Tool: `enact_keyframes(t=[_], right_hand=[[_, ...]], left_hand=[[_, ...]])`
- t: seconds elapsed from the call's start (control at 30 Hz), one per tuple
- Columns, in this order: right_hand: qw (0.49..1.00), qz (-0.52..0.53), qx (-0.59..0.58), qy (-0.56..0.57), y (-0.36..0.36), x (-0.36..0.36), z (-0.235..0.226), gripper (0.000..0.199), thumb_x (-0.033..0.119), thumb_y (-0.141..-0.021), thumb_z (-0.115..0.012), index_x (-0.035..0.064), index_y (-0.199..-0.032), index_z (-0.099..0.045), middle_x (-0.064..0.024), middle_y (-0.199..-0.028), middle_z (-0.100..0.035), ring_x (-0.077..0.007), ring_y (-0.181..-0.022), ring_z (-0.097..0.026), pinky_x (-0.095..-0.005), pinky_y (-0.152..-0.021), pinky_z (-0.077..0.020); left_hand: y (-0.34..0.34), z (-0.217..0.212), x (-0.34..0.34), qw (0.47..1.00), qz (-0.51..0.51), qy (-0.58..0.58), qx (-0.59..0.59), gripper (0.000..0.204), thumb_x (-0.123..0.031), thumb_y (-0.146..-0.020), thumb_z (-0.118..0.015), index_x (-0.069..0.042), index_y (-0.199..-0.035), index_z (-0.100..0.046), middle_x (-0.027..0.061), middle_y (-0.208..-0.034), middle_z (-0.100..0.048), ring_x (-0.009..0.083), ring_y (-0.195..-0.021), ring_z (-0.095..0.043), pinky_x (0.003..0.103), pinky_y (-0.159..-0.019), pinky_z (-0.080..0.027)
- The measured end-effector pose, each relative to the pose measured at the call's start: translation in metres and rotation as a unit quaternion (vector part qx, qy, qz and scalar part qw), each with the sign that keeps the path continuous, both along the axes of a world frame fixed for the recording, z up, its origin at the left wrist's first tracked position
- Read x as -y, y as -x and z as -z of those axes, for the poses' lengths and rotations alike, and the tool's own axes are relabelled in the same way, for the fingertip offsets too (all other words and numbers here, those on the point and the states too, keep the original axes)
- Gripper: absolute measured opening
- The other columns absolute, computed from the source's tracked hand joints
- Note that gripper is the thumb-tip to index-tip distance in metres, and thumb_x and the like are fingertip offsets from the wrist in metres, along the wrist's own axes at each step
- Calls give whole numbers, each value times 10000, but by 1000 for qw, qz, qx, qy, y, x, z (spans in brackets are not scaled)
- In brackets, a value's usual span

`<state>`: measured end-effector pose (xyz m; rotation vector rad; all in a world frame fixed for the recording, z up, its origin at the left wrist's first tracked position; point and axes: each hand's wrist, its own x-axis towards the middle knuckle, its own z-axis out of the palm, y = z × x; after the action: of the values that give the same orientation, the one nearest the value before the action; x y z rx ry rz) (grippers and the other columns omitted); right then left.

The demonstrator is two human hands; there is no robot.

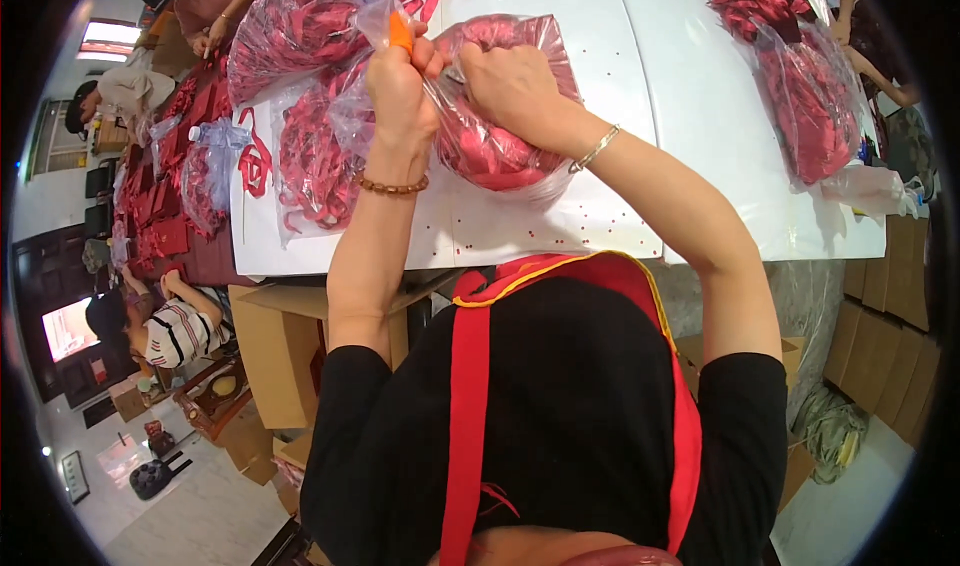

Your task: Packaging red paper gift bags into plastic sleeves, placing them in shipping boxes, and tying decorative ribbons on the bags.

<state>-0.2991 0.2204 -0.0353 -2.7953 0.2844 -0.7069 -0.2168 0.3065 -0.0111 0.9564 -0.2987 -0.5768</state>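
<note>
A clear plastic bag (500, 158) full of red ribbon pieces lies on the white table in front of me. My right hand (512, 88) is closed on the bag's plastic at its upper part. Just left of it, my left hand (402, 86) is in a fist around a bright orange object (400, 34), whose top end sticks up above the fingers; its kind I cannot make out. Stretched plastic runs from the bag toward the left fist. Beyond that fist is a larger bag of red ribbon (290, 28), with another ribbon-filled bag (315, 156) nearer me.
Small red bits dot the white table (600, 191). A loose red ribbon (256, 156) and a water bottle (220, 136) are at the left. More bagged ribbon (815, 106) lies at the right. Co-workers sit along the left side; cardboard boxes (272, 351) stand below the table edge.
</note>
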Motion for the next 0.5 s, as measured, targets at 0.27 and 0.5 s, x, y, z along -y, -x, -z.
enact_keyframes(t=[0.27,0.5], right_hand=[[822,-30,215,-526,11,38,3,286,276,-895,-394,36,-817,-527,30,-560,-423,-104,-514,-375,-232,-482,-303],[344,-163,348,-857,12,64,-4,278,284,-925,-372,87,-777,-502,35,-450,-291,-95,-411,-277,-212,-460,-276]], left_hand=[[18,18,31,966,-55,-133,217,261,-223,-874,-455,-7,-812,-587,26,-554,-485,97,-504,-414,232,-455,-315],[28,22,40,736,-64,-352,575,143,-159,-806,-444,-79,-853,-553,164,-691,-571,327,-648,-564,417,-565,-420]])
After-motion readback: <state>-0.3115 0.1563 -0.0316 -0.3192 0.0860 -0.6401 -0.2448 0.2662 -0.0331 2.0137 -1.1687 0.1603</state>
